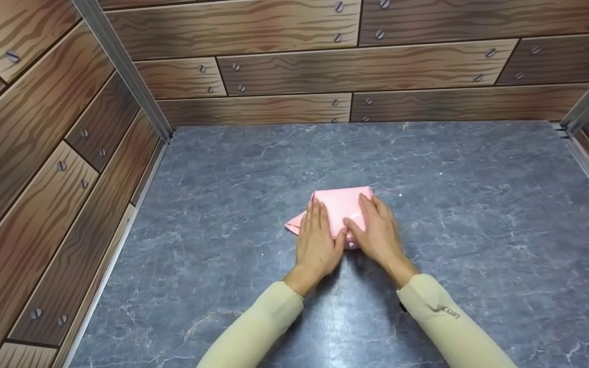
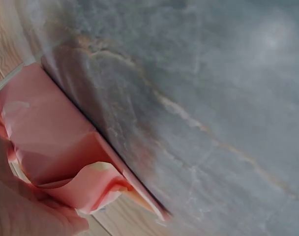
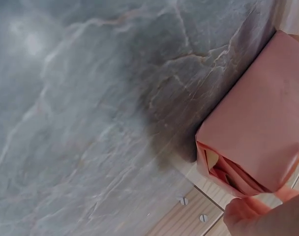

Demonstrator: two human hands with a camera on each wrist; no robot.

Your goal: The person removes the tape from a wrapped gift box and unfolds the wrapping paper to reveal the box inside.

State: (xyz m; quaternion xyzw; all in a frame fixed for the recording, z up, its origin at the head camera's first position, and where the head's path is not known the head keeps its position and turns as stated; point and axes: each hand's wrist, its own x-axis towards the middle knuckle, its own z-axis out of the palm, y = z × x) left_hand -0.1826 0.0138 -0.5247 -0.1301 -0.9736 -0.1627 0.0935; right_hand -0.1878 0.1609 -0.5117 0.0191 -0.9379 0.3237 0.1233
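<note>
Left hand (image 1: 318, 245), right hand (image 1: 379, 231): fingers straight, apparently pinching nothing, atop pink paper-wrapped box (image 1: 343, 205); press evenly, crease pink triangular flap (image 1: 296, 223).

A flat blue-grey surface (image 1: 212, 214) with a marble pattern of pale veins carries a box-shaped pink paper parcel (image 1: 341, 203), which lies near its middle, a folded triangular flap (image 1: 295, 223) jutting out at the left. A few tiny white specks (image 1: 400, 194) lie apart from the parcel.
</note>
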